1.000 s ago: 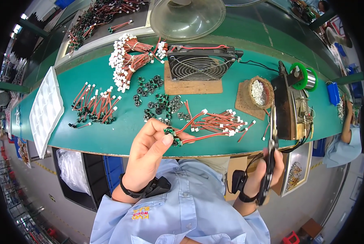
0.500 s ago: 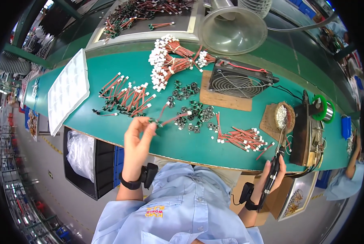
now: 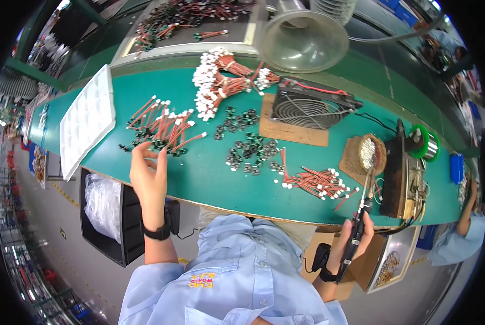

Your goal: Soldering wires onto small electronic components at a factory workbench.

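Observation:
My left hand (image 3: pixel 149 176) is at the near edge of a pile of small circuit boards with red-and-black wires (image 3: pixel 166 127), its thumb and forefinger apart. No held part shows between them; the fingertips cover some of the pile. In my right hand (image 3: pixel 356 235) is a black-handled soldering iron (image 3: pixel 358 227), held at the table's front edge. Its metal end points away from me, at a round holder of pale granules (image 3: pixel 367 153) on a brown pad. Loose small circuit boards (image 3: pixel 248 146) lie mid-table, and loose wire leads (image 3: pixel 318 182) with white connectors lie to their right.
A black fan (image 3: pixel 310 105) stands on a wooden board beneath a clear fume funnel (image 3: pixel 305 42). Bundled leads (image 3: pixel 210 81) lie at the back. A white compartment tray (image 3: pixel 88 122) is at left. A green solder spool (image 3: pixel 425 143) and a metal-fronted box (image 3: pixel 399 179) stand at right.
My left hand has moved left from mid-table to the wired pile, and the wired board it held is out of its fingers. My right hand keeps the iron near the granule holder.

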### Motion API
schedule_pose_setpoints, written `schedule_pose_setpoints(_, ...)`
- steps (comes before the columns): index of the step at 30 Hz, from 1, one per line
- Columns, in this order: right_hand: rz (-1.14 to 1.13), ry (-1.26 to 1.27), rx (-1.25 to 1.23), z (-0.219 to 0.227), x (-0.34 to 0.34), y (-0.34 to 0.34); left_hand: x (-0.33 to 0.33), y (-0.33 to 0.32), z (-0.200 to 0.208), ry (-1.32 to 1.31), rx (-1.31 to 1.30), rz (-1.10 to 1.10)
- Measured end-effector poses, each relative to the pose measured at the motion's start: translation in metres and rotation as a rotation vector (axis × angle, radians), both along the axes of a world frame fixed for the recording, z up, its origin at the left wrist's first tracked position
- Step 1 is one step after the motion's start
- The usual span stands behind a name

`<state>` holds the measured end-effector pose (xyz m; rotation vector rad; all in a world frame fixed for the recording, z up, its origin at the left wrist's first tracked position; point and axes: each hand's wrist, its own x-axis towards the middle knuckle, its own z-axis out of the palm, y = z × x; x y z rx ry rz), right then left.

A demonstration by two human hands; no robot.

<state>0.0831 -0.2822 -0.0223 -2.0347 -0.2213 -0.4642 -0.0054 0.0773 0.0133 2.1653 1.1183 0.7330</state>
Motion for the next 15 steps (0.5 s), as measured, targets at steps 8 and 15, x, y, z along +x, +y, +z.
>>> schedule_pose_setpoints(8, 0.234, -0.030, -0.093, -0.005, 0.011, 0.039, 0.036, -0.105, 0.009, -0.002, 0.192, -0.771)
schedule_pose_setpoints(15, 0.287, -0.262, -0.164, -0.004, 0.016, 0.058, 0.056, -0.145, -0.010, 0.146, 0.166, -0.893)
